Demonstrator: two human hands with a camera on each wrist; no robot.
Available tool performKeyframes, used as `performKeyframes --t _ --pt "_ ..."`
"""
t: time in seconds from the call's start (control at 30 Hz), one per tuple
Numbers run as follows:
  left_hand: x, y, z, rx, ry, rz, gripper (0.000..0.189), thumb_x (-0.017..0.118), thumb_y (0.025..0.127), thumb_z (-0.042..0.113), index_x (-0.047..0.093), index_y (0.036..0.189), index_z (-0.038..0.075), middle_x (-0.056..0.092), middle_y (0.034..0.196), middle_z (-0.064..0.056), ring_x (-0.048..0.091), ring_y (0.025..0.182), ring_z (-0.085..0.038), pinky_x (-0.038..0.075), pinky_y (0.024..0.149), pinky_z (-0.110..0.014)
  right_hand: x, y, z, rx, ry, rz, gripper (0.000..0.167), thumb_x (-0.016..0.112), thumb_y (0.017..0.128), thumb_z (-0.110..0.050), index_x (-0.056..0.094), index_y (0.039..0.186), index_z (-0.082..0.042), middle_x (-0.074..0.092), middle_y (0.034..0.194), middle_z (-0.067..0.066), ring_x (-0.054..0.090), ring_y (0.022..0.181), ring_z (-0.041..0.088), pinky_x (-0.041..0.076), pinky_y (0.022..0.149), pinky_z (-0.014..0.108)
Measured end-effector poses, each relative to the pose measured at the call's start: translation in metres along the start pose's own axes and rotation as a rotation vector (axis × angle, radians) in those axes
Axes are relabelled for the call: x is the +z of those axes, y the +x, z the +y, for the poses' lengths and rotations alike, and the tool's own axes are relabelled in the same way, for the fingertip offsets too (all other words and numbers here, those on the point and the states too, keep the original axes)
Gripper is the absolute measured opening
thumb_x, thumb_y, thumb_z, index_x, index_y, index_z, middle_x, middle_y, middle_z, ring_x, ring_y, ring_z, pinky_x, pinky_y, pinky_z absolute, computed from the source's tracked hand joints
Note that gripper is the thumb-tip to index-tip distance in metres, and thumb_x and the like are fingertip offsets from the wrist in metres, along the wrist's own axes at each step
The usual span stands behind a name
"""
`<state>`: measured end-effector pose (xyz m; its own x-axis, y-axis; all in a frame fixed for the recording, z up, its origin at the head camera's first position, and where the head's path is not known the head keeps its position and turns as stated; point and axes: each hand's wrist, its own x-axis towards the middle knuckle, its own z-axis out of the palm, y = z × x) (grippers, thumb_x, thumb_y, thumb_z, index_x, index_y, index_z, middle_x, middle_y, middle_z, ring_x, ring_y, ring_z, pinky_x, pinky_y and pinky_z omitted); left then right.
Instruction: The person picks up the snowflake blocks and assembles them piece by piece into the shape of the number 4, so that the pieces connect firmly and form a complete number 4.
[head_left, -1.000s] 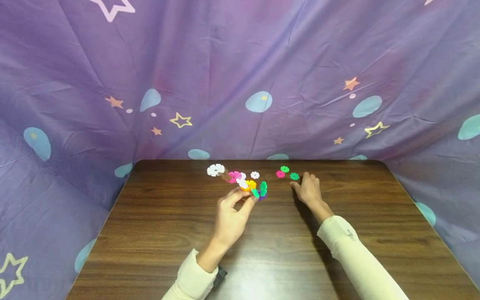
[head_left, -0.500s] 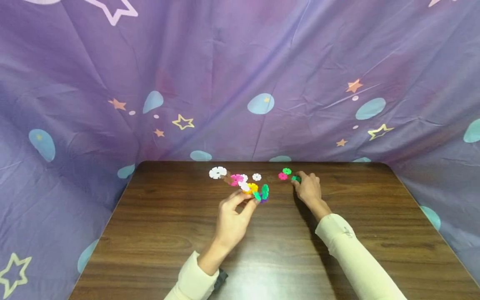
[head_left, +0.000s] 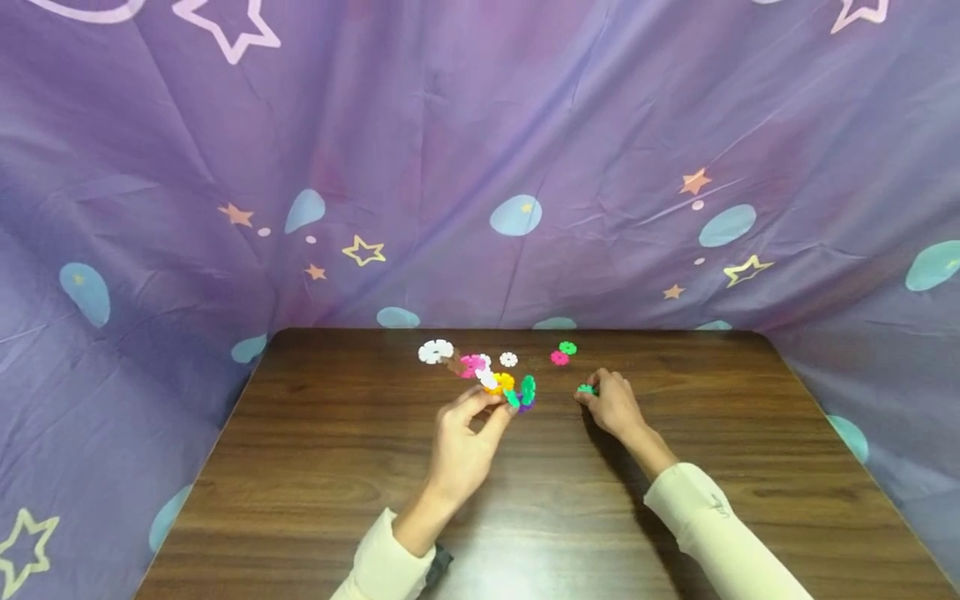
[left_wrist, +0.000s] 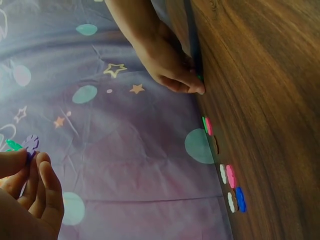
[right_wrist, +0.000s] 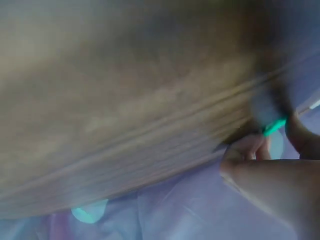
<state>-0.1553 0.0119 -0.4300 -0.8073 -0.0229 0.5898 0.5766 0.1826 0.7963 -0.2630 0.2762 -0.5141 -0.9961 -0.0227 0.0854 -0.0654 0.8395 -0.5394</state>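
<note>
Right grip (head_left: 616, 407) close around green disc (head_left: 584, 389)

A dark-brown wood-grain table (head_left: 570, 508), rounded at its far corners, small discs lying toward the back.
Along there I see a bright-green flower-shaped disc (head_left: 567, 347) just beside a hot-pink flower-shaped disc (head_left: 559, 357), then a thin brown disc (left_wrist: 216, 145), a white notched disc (left_wrist: 223, 174) next to a pink notched disc (left_wrist: 230, 176), and a blue notched disc (left_wrist: 241, 199).

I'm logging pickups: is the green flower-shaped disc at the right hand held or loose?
Held; the right hand pinches the green flower-shaped disc.
</note>
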Motion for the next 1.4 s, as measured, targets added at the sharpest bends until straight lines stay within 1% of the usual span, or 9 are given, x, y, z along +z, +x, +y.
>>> performKeyframes --t 0.1,0.2,0.33,0.5,0.63,0.83,0.93,1.07,1.4 --pt "0.0 -0.001 -0.001 -0.003 0.001 0.001 0.006 0.078 0.085 -0.004 0.076 0.091 -0.001 0.078 0.091 -0.012 0.069 0.073 -0.02 0.062 0.07 -0.029 -0.001 -0.01 -0.001 -0.02 0.034 -0.057 0.025 0.078 0.09 -0.015 0.062 0.097 0.003 0.063 0.087 0.014 0.059 0.085 0.029 0.051 0.076 0.044" --pt "0.0 -0.002 -0.002 0.004 0.002 0.002 0.006 0.078 0.085 -0.003 0.077 0.091 -0.001 0.078 0.092 -0.012 0.07 0.074 -0.019 0.062 0.071 -0.029 -0.004 -0.018 -0.003 -0.016 0.056 -0.094 0.023 0.08 0.088 -0.014 0.063 0.096 0.0 0.065 0.085 0.011 0.06 0.082 0.024 0.05 0.074 0.038" --pt "0.0 -0.004 -0.003 0.011 0.008 0.001 0.006 0.078 0.085 -0.001 0.077 0.091 0.0 0.078 0.092 -0.011 0.07 0.074 -0.018 0.063 0.071 -0.031 -0.005 -0.028 -0.006 -0.023 0.063 -0.102 0.021 0.081 0.085 -0.012 0.064 0.094 -0.002 0.068 0.085 0.01 0.062 0.082 0.023 0.05 0.073 0.038" --pt "0.0 -0.005 -0.003 -0.019 0.027 -0.001 0.006 0.079 0.085 0.001 0.078 0.091 0.001 0.078 0.092 -0.01 0.069 0.074 -0.017 0.063 0.071 -0.032 -0.005 -0.038 -0.01 -0.063 0.044 -0.099 0.019 0.082 0.083 -0.009 0.066 0.092 -0.006 0.07 0.086 0.008 0.064 0.085 0.024 0.052 0.074 0.04" --pt "0.0 -0.006 -0.004 -0.022 0.03 0.001 0.005 0.079 0.085 0.001 0.078 0.091 0.001 0.078 0.092 -0.01 0.069 0.074 -0.018 0.062 0.071 -0.031 -0.007 -0.043 -0.014 -0.089 0.058 -0.116 0.016 0.081 0.083 -0.008 0.066 0.089 -0.009 0.071 0.081 0.004 0.063 0.079 0.018 0.05 0.072 0.036" --pt "0.001 -0.007 -0.005 -0.017 0.02 -0.005 0.005 0.079 0.086 0.001 0.078 0.091 0.001 0.078 0.091 -0.011 0.069 0.074 -0.017 0.062 0.07 -0.032 -0.027 -0.047 -0.03 -0.036 0.2 -0.173 0.012 0.075 0.091 -0.009 0.065 0.094 -0.005 0.069 0.078 0.004 0.06 0.069 0.012 0.049 0.063 0.027" --pt "0.002 -0.007 -0.006 -0.023 0.016 -0.009 0.005 0.078 0.086 0.001 0.078 0.091 0.001 0.078 0.092 -0.01 0.069 0.074 -0.016 0.062 0.07 -0.033 -0.045 -0.048 -0.043 -0.008 0.289 -0.134 0.014 0.074 0.093 -0.01 0.064 0.098 -0.001 0.071 0.079 0.009 0.062 0.067 0.012 0.052 0.059 0.024" --pt "0.002 -0.006 -0.007 -0.028 0.013 -0.011 0.005 0.078 0.086 0.001 0.078 0.091 0.001 0.078 0.092 -0.011 0.069 0.075 -0.017 0.062 0.07 -0.034 -0.064 -0.051 -0.062 -0.037 0.359 -0.049 0.015 0.072 0.094 -0.008 0.064 0.101 0.002 0.071 0.079 0.012 0.065 0.065 0.012 0.052 0.057 0.022" --pt "0.005 -0.004 -0.007 -0.032 0.01 -0.024 0.004 0.078 0.086 0.001 0.078 0.091 0.0 0.078 0.092 -0.011 0.069 0.076 -0.018 0.061 0.072 -0.027 -0.08 -0.069 -0.098 -0.078 0.455 0.036 0.022 0.069 0.099 -0.019 0.058 0.108 -0.002 0.071 0.078 0.013 0.063 0.062 0.011 0.055 0.06 0.024"
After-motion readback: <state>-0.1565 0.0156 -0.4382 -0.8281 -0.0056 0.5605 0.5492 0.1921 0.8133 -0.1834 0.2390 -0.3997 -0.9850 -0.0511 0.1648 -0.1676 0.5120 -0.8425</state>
